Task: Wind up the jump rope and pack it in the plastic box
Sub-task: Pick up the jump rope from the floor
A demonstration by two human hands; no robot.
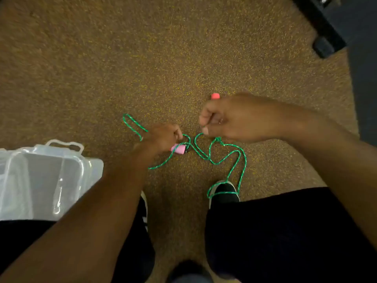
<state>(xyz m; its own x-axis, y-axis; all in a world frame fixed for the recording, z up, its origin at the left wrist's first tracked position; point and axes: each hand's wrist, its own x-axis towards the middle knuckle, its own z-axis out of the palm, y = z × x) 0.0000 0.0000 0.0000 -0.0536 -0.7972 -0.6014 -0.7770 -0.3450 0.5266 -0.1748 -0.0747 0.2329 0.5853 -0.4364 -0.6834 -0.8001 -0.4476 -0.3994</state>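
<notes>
You're mid-wind, I'd say. Left hand [163, 135] grips pink handle [178, 149] plus a loop; right hand [226, 119] fists other handle [215, 96], pinching rope [207, 157]. Slack drapes over your shoe [224, 190]. Next: gather it evenly, then into the box [40, 180] by your left knee.

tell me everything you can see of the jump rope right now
The jump rope is a thin green braided cord with lighter flecks and pink handles. Not yet wound, it hangs in loose crossing loops above the carpet. The left hand grips one pink handle and some cord, a loop sticking out beyond it. The right hand holds the other handle, only its tip showing, and pinches the cord. One long loop drops across the toe of a black shoe.
</notes>
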